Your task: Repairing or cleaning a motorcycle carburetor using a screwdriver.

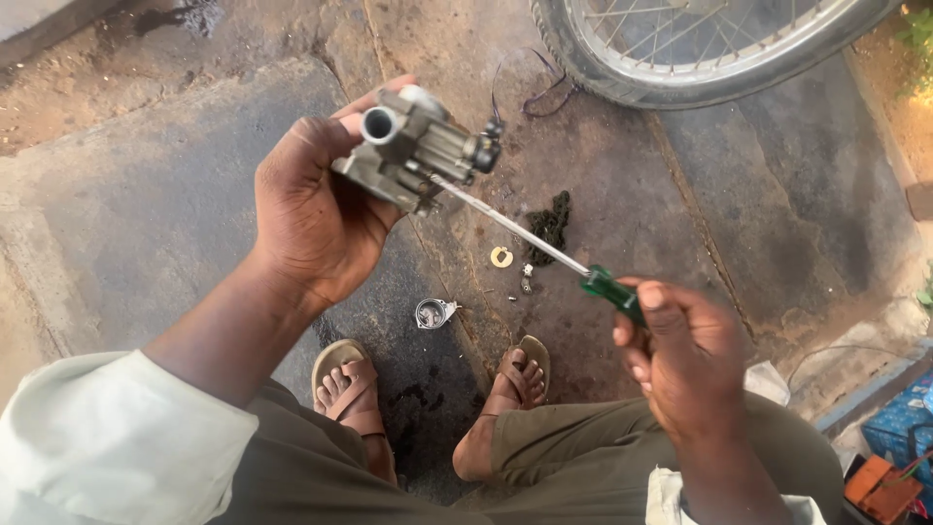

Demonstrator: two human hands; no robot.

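2 hands are working above the person's sandalled feet [437, 389]. The right hand [680, 365] is gripping the green handle of a screwdriver [544, 248], fingers wrapped tight; the left hand [316, 209] is cupping a grey metal carburetor [418, 146], fingers curled round its body. The tip is meeting the carburetor's underside at a slant, so it may slip off and jab the palm. Small loose parts [501, 258] are lying on the oily concrete floor [777, 194], easy to kick away. Beyond, a spoked wheel [700, 44] is standing.

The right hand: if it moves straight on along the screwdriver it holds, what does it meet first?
The right hand points its screwdriver up-left at the carburetor in the left hand. The tip seems already at the carburetor, so that comes first; exact contact is hard to judge.
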